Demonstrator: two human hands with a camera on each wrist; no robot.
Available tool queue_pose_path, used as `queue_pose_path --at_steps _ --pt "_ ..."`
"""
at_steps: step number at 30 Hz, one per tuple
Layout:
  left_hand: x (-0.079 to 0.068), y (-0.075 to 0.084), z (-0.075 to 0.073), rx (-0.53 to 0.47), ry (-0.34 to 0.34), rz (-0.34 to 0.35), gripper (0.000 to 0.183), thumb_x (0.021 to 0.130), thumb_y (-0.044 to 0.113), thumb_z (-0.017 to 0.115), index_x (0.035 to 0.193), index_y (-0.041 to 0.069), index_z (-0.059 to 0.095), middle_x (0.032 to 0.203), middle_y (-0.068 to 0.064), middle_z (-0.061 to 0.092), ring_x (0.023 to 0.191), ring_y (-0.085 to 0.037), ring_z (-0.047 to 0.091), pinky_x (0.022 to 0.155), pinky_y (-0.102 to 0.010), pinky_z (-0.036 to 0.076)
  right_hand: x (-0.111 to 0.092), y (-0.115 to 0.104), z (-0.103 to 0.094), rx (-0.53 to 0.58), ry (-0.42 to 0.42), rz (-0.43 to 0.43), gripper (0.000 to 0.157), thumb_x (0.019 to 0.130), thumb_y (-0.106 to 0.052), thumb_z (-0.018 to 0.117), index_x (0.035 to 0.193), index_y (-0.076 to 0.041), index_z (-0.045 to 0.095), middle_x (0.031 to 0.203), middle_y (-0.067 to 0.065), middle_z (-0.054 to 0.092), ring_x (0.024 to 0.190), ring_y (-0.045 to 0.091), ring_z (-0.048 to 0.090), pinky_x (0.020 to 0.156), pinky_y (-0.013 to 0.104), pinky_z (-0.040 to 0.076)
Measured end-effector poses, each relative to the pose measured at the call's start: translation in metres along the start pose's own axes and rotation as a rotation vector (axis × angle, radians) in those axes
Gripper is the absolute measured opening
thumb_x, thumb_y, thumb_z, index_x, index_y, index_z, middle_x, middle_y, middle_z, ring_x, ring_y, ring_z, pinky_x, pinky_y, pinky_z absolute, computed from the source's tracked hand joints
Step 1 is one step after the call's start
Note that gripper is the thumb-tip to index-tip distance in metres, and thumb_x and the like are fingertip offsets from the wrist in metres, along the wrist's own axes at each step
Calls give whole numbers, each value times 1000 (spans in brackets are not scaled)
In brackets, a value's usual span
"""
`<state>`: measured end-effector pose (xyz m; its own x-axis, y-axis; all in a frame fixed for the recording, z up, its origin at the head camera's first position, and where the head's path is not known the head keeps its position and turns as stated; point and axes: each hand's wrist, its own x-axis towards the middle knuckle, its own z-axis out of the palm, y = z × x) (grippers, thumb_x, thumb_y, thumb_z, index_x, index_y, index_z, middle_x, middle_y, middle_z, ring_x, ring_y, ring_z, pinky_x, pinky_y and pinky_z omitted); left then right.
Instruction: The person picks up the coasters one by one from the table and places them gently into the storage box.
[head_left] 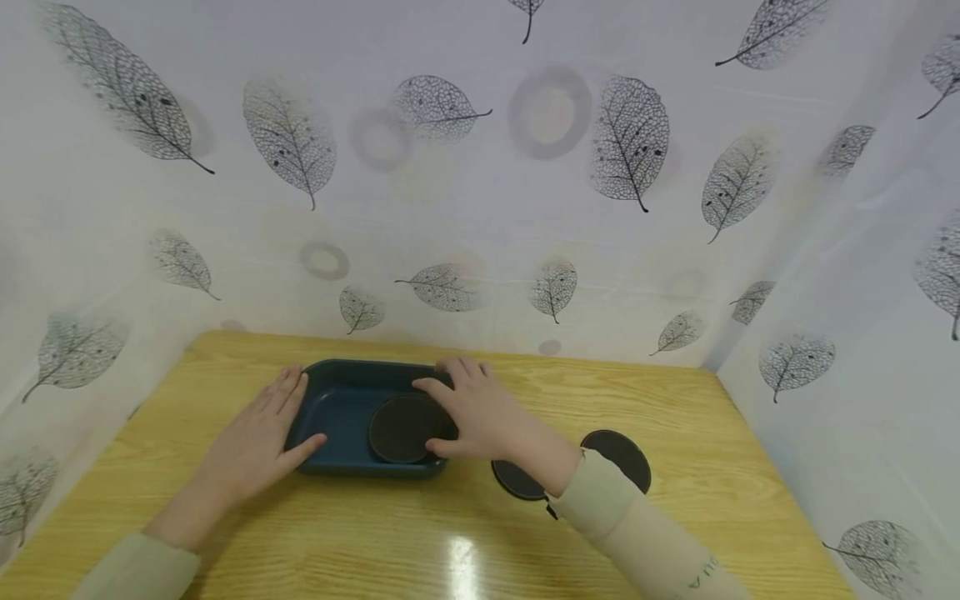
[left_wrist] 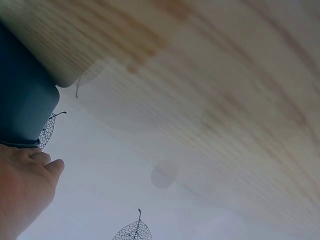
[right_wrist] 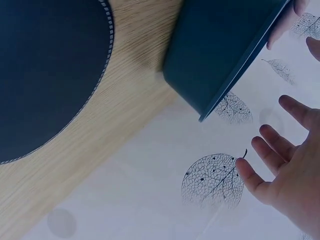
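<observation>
A dark blue rectangular tray (head_left: 341, 421) sits on the table. Inside its right part lies a round black coaster (head_left: 401, 432). My left hand (head_left: 251, 442) rests along the tray's left end, fingers straight at the rim and thumb over the near edge; in the left wrist view the same hand (left_wrist: 25, 185) touches the tray's wall (left_wrist: 25, 95). Over the tray's right end hovers my right hand (head_left: 480, 412), fingers spread above the coaster. The right wrist view shows that hand (right_wrist: 292, 172) apart from the tray (right_wrist: 220, 55), holding nothing.
Two more round black coasters, a nearer one (head_left: 517, 482) and a farther one (head_left: 626, 458), lie on the wooden table (head_left: 360, 533) right of the tray, partly behind my right forearm. White leaf-print sheeting (head_left: 480, 208) encloses the table's back and sides.
</observation>
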<state>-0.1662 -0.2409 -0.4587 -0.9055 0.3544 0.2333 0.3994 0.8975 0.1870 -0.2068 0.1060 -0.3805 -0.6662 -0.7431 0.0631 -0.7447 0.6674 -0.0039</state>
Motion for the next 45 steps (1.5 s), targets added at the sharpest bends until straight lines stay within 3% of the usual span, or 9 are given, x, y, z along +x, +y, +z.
queue_pose_path --at_steps 2,8,14,28,35,37,42,45 --pt "0 0 0 -2 4 1 96 103 54 62 162 -13 28 172 -32 23 162 -46 23 137 -33 -3 -5 2 0 6 4 9 81 93 -56 76 160 -25 46 159 15 44 145 34 43 114 56 43" --pt "0 1 -3 -6 -19 -14 97 102 55 62 162 -13 27 172 -32 23 161 -47 24 138 -48 13 -21 12 4 1 20 39 82 91 -58 76 159 -24 47 157 14 46 144 34 45 115 56 44" --pt "0 0 -3 6 -21 -14 97 101 54 63 162 -13 29 172 -31 25 160 -48 26 136 -52 20 -36 21 11 -1 47 44 77 92 -54 76 156 -22 51 154 15 47 143 34 46 109 56 48" --pt "-1 -1 -1 -9 6 -2 94 103 52 63 162 -12 28 173 -31 23 163 -45 20 139 -44 10 -62 33 25 12 43 79 74 91 -52 77 152 -19 55 147 15 52 137 36 50 106 57 49" --pt "-1 -2 2 -1 39 27 94 103 52 62 161 -14 29 172 -32 24 162 -46 24 130 -19 -15 -71 36 33 5 0 113 73 91 -55 77 152 -21 55 146 13 52 133 34 51 98 54 51" --pt "-1 -2 2 2 37 23 94 103 53 63 161 -13 29 172 -32 25 162 -46 24 130 -18 -15 -74 37 37 -7 -12 119 73 91 -56 76 152 -22 55 146 13 52 132 33 52 95 53 52" --pt "0 -1 1 0 17 8 95 102 53 63 163 -12 27 172 -31 25 162 -46 24 138 -33 -1 -79 39 45 -10 -41 125 72 91 -57 75 152 -24 55 152 12 50 135 34 51 94 55 53" --pt "1 -1 2 -3 19 7 95 102 52 63 163 -12 27 172 -31 25 162 -46 24 138 -33 0 -82 40 49 5 -50 124 70 92 -56 75 152 -25 56 155 11 49 137 35 49 94 57 53"
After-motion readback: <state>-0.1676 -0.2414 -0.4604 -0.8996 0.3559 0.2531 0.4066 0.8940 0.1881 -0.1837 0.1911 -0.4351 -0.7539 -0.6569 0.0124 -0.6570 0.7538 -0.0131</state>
